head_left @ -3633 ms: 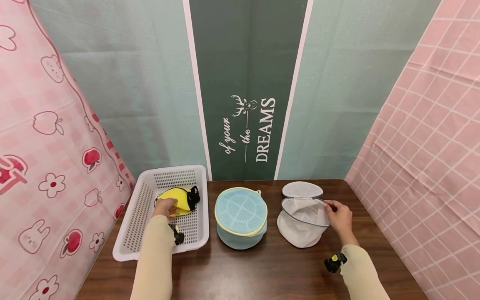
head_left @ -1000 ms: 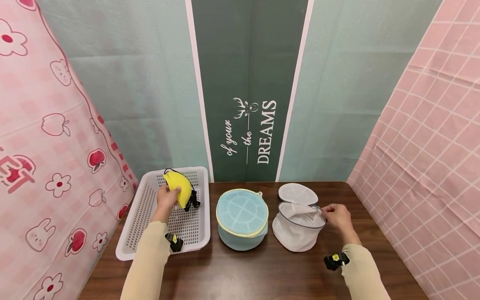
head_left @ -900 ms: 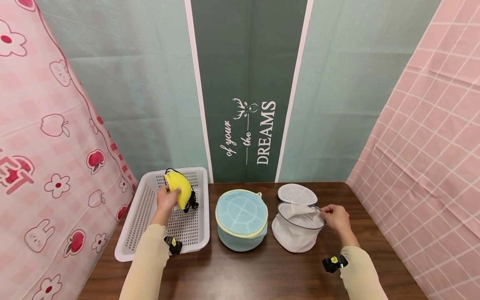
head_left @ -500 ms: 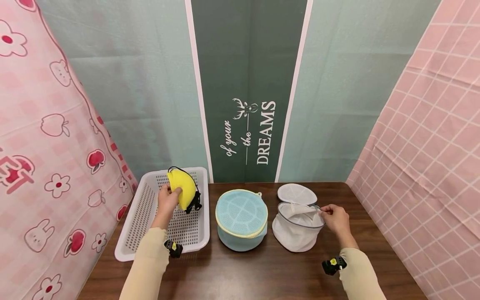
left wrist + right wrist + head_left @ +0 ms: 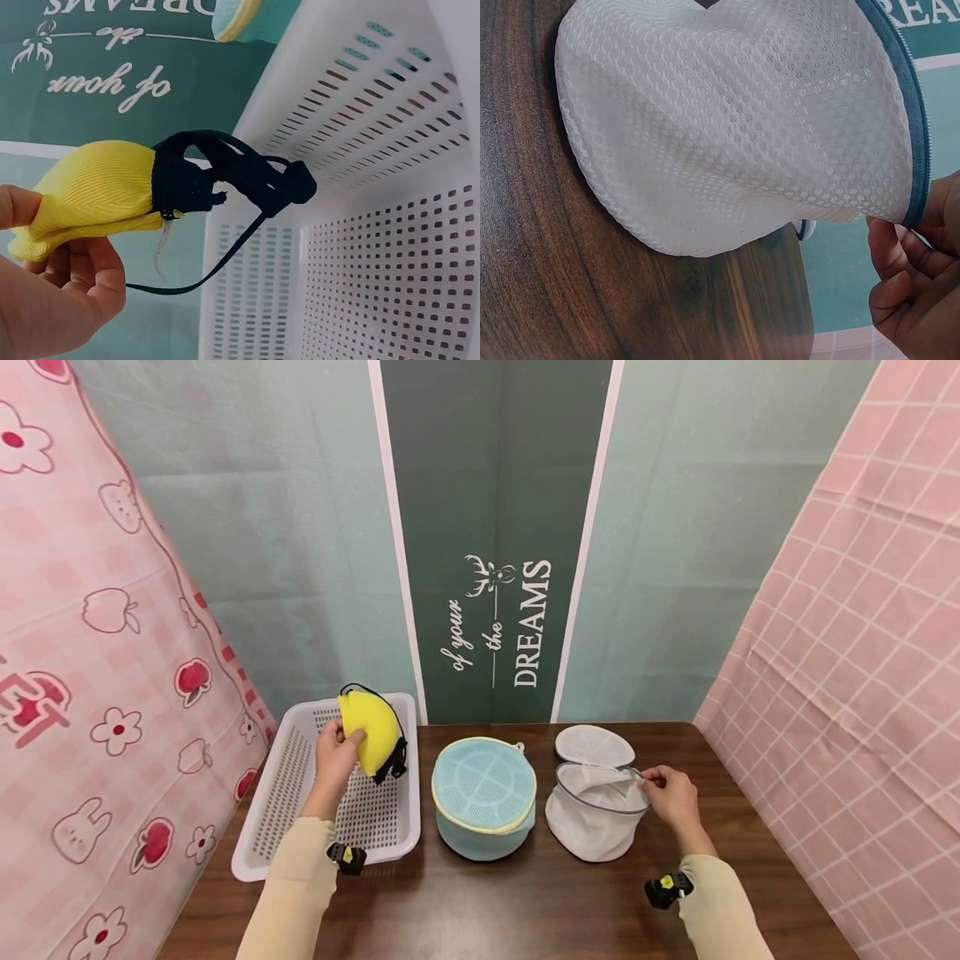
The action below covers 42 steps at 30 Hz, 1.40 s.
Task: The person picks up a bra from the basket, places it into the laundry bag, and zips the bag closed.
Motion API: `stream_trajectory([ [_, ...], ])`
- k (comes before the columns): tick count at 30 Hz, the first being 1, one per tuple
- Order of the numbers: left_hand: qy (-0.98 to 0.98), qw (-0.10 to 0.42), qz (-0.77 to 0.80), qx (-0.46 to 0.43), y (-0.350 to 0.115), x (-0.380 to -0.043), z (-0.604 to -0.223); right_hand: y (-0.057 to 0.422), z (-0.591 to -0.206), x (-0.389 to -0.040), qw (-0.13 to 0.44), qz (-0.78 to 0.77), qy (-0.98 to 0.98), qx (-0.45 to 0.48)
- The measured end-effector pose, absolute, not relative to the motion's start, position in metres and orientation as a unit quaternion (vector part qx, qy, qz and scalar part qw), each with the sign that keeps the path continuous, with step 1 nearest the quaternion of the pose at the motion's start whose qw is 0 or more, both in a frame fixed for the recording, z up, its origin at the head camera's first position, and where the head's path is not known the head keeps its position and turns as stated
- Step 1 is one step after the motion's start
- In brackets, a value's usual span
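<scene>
My left hand [image 5: 336, 758] pinches a folded yellow bra [image 5: 377, 727] above the basket, thumb on one side and fingers beneath. Ribbed yellow fabric, a black band and thin dangling black straps [image 5: 240, 169] show in the left wrist view. On the right, my right hand [image 5: 672, 795] holds the dark zippered rim of a round white mesh laundry bag [image 5: 588, 831] between thumb and fingers. The bag's lid [image 5: 594, 747] is folded back behind it, so its mouth gapes. White fabric shows inside. In the right wrist view the bag's side [image 5: 705, 142] is slightly slack.
A white perforated plastic basket [image 5: 413, 793] stands at the left of the brown wooden table [image 5: 510, 910]. Between it and the white bag sits a round blue mesh laundry bag [image 5: 483, 785] with yellow trim, its lid down. Curtains [image 5: 300, 568] enclose the back and both sides.
My left hand has picked the yellow bra up off the basket floor and raised it, lately drifting a little right and up. My right hand has kept its hold on the bag's rim.
</scene>
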<state>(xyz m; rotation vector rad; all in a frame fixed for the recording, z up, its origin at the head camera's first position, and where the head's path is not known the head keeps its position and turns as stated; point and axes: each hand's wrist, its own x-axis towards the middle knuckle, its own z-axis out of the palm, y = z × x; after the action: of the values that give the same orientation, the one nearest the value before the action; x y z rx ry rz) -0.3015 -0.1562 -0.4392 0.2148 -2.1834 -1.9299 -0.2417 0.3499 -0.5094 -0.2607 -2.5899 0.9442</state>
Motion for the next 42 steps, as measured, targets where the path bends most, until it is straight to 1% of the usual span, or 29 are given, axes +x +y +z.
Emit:
stream_trajectory([
  [5,-0.747,0.119,-0.652,0.057,-0.152,-0.299,-0.433,0.35,-0.509,-0.243,0.18,0.341,-0.918,-0.091],
  [11,-0.74,0.111,-0.661,0.043,-0.149,-0.297,-0.424,0.349,-0.508,-0.243,0.183,0.342,-0.917,-0.09],
  [15,-0.736,0.115,-0.667,0.023,-0.146,-0.296,-0.419,0.347,-0.507,-0.243,0.186,0.344,-0.916,-0.092],
  [19,-0.728,0.107,-0.677,-0.002,-0.144,-0.294,-0.412,0.347,-0.505,-0.243,0.185,0.348,-0.915,-0.093],
  [22,-0.72,0.091,-0.688,-0.017,-0.144,-0.295,-0.412,0.347,-0.506,-0.243,0.187,0.347,-0.914,-0.092],
  [26,-0.708,0.085,-0.7,-0.026,-0.143,-0.299,-0.415,0.346,-0.507,-0.243,0.189,0.347,-0.914,-0.091],
  [31,-0.696,0.093,-0.712,-0.036,-0.141,-0.299,-0.413,0.346,-0.508,-0.243,0.185,0.346,-0.916,-0.088],
  [42,-0.679,0.101,-0.721,-0.1,-0.131,-0.295,-0.399,0.347,-0.508,-0.243,0.184,0.346,-0.916,-0.082],
])
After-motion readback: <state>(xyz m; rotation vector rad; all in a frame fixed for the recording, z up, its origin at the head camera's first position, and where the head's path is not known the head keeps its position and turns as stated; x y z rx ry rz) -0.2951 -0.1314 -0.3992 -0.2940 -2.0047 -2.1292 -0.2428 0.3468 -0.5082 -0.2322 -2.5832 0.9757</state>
